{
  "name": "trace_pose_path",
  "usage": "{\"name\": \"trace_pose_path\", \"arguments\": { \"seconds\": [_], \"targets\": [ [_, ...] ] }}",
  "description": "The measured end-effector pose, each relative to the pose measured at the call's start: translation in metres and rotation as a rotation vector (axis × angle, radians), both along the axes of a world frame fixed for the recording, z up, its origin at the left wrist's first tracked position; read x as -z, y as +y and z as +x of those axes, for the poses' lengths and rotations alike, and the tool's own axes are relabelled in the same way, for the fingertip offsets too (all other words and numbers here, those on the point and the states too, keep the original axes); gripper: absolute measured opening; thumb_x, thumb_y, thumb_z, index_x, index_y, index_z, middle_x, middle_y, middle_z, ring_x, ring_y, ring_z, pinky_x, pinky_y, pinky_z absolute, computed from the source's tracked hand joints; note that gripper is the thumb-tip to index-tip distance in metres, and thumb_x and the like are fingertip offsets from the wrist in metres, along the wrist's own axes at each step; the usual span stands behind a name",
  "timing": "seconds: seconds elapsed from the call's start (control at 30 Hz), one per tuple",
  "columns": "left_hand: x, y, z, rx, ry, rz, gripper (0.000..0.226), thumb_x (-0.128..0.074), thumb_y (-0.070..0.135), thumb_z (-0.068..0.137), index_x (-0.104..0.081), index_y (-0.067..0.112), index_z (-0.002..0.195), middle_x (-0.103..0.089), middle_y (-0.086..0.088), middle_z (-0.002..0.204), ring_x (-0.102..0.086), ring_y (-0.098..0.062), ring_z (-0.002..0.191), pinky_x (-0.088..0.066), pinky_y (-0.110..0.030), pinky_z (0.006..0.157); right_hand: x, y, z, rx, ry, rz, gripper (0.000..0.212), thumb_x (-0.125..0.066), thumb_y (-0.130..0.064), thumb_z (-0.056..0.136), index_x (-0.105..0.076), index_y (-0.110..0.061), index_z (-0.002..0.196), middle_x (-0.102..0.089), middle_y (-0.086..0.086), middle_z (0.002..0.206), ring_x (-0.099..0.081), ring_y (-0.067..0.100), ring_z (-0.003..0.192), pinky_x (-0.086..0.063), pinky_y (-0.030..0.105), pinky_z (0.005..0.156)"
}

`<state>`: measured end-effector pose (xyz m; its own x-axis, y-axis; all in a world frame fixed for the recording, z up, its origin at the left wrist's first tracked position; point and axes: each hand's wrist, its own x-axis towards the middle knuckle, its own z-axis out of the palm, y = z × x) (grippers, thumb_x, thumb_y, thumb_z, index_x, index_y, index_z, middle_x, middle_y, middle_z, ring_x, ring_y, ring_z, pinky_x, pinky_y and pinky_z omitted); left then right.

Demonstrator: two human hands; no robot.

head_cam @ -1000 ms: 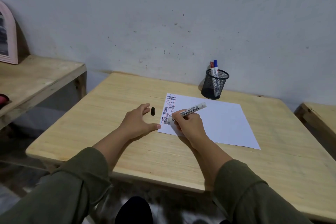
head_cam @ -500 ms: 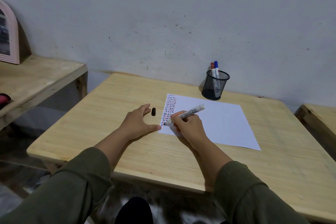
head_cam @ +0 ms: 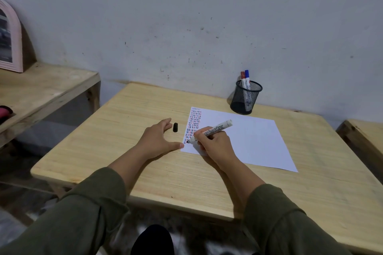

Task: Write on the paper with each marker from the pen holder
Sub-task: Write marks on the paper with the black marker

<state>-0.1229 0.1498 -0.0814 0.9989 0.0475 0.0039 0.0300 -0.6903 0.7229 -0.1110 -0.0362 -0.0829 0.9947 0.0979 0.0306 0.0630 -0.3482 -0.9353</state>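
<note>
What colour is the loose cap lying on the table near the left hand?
Black. The cap shows best in the head view, beside the left hand.

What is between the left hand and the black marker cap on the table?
Nothing visible. The black cap lies on bare wooden table, just right of the left hand fingertips; the paper is beyond it.

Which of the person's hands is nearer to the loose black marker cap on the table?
Left. The left hand lies flat on the table with its fingertips just beside the black cap. The right hand is farther off, on the paper, holding the marker.
</note>
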Motion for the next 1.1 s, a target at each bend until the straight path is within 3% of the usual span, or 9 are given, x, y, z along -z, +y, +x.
{"name": "trace_pose_path", "arguments": {
  "seconds": [0.27,0.4,0.57,0.63,0.73,0.83,0.93,1.1],
  "targets": [
    [-0.001,-0.001,0.000,0.011,0.002,-0.027,0.095,-0.081,0.036,0.065,-0.032,0.021,0.145,-0.048,0.002,0.145,-0.043,-0.011,0.134,-0.033,-0.023,0.107,-0.003,-0.001,-0.004,-0.013,0.026,0.084,0.024,-0.057,-0.021,0.085,-0.067,0.000,0.082,-0.067,0.005,0.073,-0.058,0.008,0.063,-0.045,0.017,0.055],
    [-0.004,-0.007,0.001,-0.036,-0.099,-0.124,0.054,-0.070,0.028,0.080,-0.053,0.026,0.131,-0.060,0.002,0.132,-0.052,-0.009,0.126,-0.033,-0.015,0.096,-0.011,-0.004,-0.006,0.009,0.093,0.353,0.012,-0.063,-0.014,0.083,-0.070,-0.011,0.091,-0.059,0.000,0.057,-0.053,0.008,0.050,-0.041,0.019,0.045],
    [-0.005,-0.017,0.010,-0.141,-0.133,-0.100,0.025,-0.064,0.022,0.084,-0.071,0.026,0.108,-0.072,0.004,0.111,-0.061,-0.013,0.111,-0.042,-0.029,0.100,-0.018,-0.015,-0.006,-0.013,0.143,0.613,0.017,-0.060,-0.003,0.085,-0.071,-0.005,0.097,-0.057,0.010,0.064,-0.053,0.014,0.049,-0.040,0.021,0.038],
    [-0.006,-0.021,0.014,-0.182,-0.135,-0.150,0.021,-0.062,0.015,0.085,-0.073,0.021,0.102,-0.074,0.000,0.104,-0.067,-0.010,0.095,-0.046,-0.018,0.087,-0.023,-0.021,-0.006,-0.010,0.125,0.674,0.016,-0.058,0.000,0.085,-0.070,-0.004,0.093,-0.058,0.011,0.066,-0.054,0.013,0.049,-0.041,0.021,0.038],
    [-0.016,-0.034,0.017,-0.250,-0.189,-0.358,0.016,-0.061,0.011,0.085,-0.073,0.017,0.095,-0.072,-0.001,0.092,-0.065,0.005,0.060,-0.043,0.000,0.055,-0.032,-0.029,-0.003,0.009,0.102,0.690,0.012,-0.060,-0.004,0.085,-0.070,-0.004,0.092,-0.061,0.009,0.071,-0.055,0.012,0.054,-0.041,0.019,0.043],
    [-0.033,-0.054,0.023,-0.273,-0.206,-0.649,0.012,-0.062,0.012,0.086,-0.071,0.016,0.092,-0.070,0.001,0.088,-0.063,-0.001,0.068,-0.046,-0.007,0.050,-0.042,-0.037,0.002,0.030,0.080,0.644,0.013,-0.059,-0.012,0.088,-0.071,-0.008,0.091,-0.063,0.003,0.073,-0.055,0.012,0.058,-0.042,0.020,0.047],
    [-0.051,-0.073,0.027,-0.239,-0.178,-0.798,0.012,-0.061,0.015,0.087,-0.070,0.019,0.094,-0.067,0.006,0.084,-0.059,-0.004,0.077,-0.045,-0.008,0.048,-0.053,-0.045,0.004,0.019,0.039,0.634,0.014,-0.056,-0.010,0.089,-0.070,-0.012,0.093,-0.064,0.000,0.072,-0.056,0.011,0.058,-0.042,0.021,0.049],
    [-0.058,-0.087,0.030,-0.167,-0.121,-0.807,0.008,-0.063,0.023,0.086,-0.070,0.026,0.089,-0.070,-0.004,0.099,-0.063,-0.013,0.095,-0.045,-0.024,0.070,-0.065,-0.054,0.004,0.022,0.002,0.634,0.013,-0.057,-0.008,0.088,-0.068,-0.013,0.093,-0.064,0.005,0.074,-0.056,0.013,0.058,-0.042,0.021,0.050]
  ]
}}
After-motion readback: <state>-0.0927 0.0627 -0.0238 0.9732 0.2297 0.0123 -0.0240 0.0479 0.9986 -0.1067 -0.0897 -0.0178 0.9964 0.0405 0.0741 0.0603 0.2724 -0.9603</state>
